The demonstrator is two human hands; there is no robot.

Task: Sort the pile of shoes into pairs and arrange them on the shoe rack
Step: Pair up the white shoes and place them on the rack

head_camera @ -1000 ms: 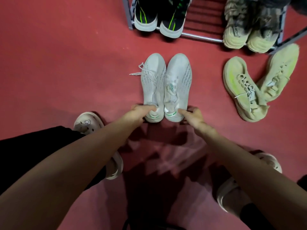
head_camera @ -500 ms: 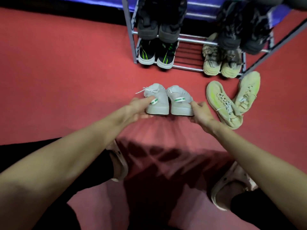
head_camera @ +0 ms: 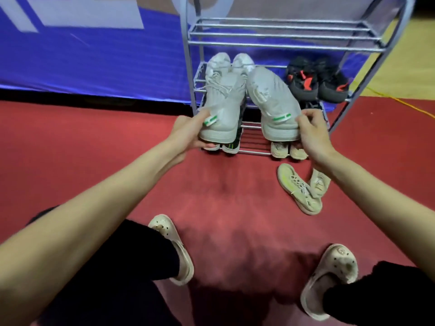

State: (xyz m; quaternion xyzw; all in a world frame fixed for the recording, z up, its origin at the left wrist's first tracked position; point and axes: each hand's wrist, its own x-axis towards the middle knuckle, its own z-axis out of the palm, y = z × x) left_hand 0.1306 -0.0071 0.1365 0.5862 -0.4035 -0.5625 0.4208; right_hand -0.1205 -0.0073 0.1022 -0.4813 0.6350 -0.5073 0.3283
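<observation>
My left hand (head_camera: 188,134) grips the heel of one white sneaker (head_camera: 223,107) with a green heel tab. My right hand (head_camera: 310,135) grips the heel of its matching white sneaker (head_camera: 270,100). Both are held in the air, toes pointing at the grey metal shoe rack (head_camera: 282,38). On the rack's middle shelf sit a white pair (head_camera: 231,63) at the left and a black-and-red pair (head_camera: 317,82) at the right. On the bottom shelf are a black-and-green pair (head_camera: 231,145) and a beige pair (head_camera: 288,150), partly hidden. A yellowish beige pair (head_camera: 303,190) lies loose on the floor.
The red floor (head_camera: 94,142) spreads around the rack. A blue banner (head_camera: 94,57) runs behind it. The rack's top shelf holds nothing. My feet in cream clogs (head_camera: 174,248) rest at the bottom of the view. A yellow cord (head_camera: 400,102) lies at the far right.
Both hands have lifted the white sneakers by their heels off the floor and carried them up toward the rack. The view has tilted up, showing the upper shelves.
</observation>
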